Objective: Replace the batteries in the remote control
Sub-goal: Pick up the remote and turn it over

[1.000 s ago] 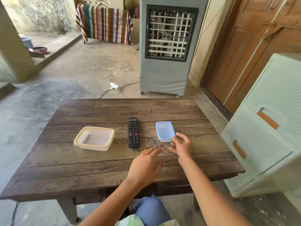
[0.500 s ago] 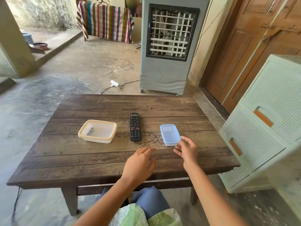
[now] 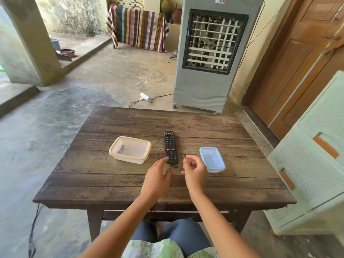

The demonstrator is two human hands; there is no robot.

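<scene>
A black remote control (image 3: 171, 146) lies face up, lengthwise, in the middle of the wooden table (image 3: 115, 183). My left hand (image 3: 157, 178) hovers just before its near end, fingers relaxed, fingertips close to the remote's near left corner. My right hand (image 3: 195, 172) is to the right of the remote's near end, fingers loosely curled and holding nothing. A yellow-rimmed clear box (image 3: 130, 149) stands left of the remote, with small dark items inside. A blue-lidded box (image 3: 212, 158) stands to the right, shut.
A pale green drawer cabinet (image 3: 312, 164) stands close to the table's right side. A grey air cooler (image 3: 212, 53) is on the floor beyond the table, with a white plug adapter (image 3: 145, 97) and cable beside it. My knees are under the table's near edge.
My right hand has left the blue-lidded box and moved left toward the remote. My left hand has reached forward to the remote's near end. The camera view has shifted.
</scene>
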